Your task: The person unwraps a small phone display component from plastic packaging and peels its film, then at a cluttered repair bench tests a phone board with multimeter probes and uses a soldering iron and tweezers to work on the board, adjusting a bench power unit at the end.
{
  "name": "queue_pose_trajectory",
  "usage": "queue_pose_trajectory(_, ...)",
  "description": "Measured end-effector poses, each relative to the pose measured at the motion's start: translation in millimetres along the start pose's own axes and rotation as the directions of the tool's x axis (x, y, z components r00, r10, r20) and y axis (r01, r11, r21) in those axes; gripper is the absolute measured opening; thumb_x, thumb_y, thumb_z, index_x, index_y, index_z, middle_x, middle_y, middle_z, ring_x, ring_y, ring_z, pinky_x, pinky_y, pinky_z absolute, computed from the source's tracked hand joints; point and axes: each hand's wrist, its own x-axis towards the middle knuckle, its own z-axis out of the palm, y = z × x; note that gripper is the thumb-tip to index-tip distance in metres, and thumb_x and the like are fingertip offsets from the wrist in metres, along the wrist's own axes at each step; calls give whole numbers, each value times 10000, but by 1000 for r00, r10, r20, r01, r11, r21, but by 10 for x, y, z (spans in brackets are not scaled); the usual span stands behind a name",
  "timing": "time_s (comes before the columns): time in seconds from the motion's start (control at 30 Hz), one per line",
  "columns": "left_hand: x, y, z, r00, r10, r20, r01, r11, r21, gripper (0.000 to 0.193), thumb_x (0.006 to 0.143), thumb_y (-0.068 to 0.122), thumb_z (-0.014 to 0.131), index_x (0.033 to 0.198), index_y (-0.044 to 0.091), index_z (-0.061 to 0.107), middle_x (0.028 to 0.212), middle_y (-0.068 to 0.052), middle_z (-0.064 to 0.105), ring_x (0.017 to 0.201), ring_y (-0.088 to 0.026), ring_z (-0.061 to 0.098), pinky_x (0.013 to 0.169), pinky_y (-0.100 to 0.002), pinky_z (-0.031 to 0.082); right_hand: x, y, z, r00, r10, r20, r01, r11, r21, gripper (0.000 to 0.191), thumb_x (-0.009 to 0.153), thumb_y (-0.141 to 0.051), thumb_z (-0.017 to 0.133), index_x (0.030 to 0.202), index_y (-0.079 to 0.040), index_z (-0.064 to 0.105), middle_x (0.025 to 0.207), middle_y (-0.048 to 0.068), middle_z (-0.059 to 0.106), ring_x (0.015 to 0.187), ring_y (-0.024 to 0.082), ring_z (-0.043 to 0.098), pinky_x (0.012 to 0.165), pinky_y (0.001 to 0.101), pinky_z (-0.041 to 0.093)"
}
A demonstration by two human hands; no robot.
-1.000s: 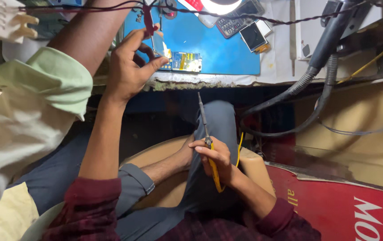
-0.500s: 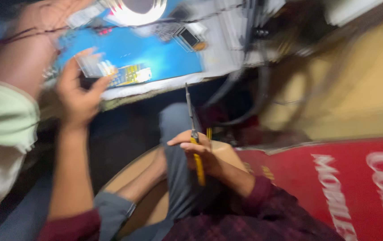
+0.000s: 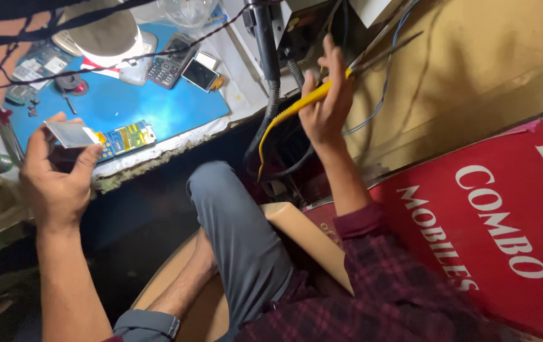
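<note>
Head camera shows the left hand raised in front of the table, its fingers curled closed around a small grey display panel that stays joined by a flex strip to a circuit board lying at the near edge of the blue mat. One second ago this hand held the panel higher, over the mat; now it has come lower and to the left. The right hand has changed more: before, it rested low near the knee with the yellow-handled soldering iron pointing upward, and now it is lifted to the right of the table, fingers closed around the handle, beside the black hoses and loose wires. I judge the iron is carried away from the board, so soldering is paused at this moment. A lit lamp stands over the mat, and two small phones lie behind.
</note>
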Motion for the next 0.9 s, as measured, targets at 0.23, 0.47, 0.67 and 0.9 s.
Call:
queue_pose_trajectory(0.23,-83,-307,-28,1000,-23,14,23,1000,-5,502,1044,119,813,1437,-46,549,1316,-130,711,1168,-186,682,1086,-320,541,469,309,29,997,-40,66,50,987,-154,941,997,-167,903,1640,-90,220,1563,170,464,1390,399,574,1168,432,553)
queue_pose_trajectory(0.47,997,214,273,906,419,62,-403,807,431,464,954,172,809,1360,77,605,1097,-113,715,985,-239,695,872,-346,550,763,666,-9,963,0,268,67,968,-241,1010,908,-342,937,1620,-67,276,1530,265,554,1254,395,651,960,418,571)
queue_pose_trajectory(0.67,1051,-183,496,864,490,113,-482,743,464,459,917,187,806,1337,132,630,1025,-104,727,895,-250,711,767,-356,567,848,897,-47,926,-76,371,209,920,-333,1038,875,-404,956,1529,25,274,1161,245,707,996,420,684,873,451,557)
queue_pose_trajectory(0.9,66,-185,90,998,61,-3,-61,996,-63,490,977,87,772,1419,49,564,1249,-108,712,1044,-196,694,901,-318,566,891,1022,-46,929,-35,368,151,945,-291,980,868,-365,990,1512,23,361,1155,234,704,990,444,673,830,486,537)
